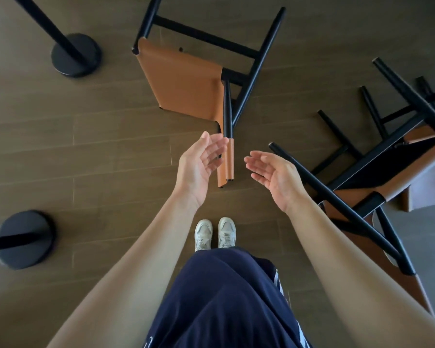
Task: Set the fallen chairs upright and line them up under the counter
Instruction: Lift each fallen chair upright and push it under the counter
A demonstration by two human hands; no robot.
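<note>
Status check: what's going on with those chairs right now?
Open and empty: left hand, right hand. Down on the floor: chair ahead. Crowding the right side: second fallen chair.

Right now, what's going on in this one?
A person stands on a wooden floor, both hands open and empty. The left hand and right hand reach toward the tan-wrapped back end of a tipped chair just ahead. The left fingers are blurred beside it, so contact is unclear. The tangled chairs on the right lie overturned too, so nothing is upright yet. Two round black bases stand on the left.
</note>
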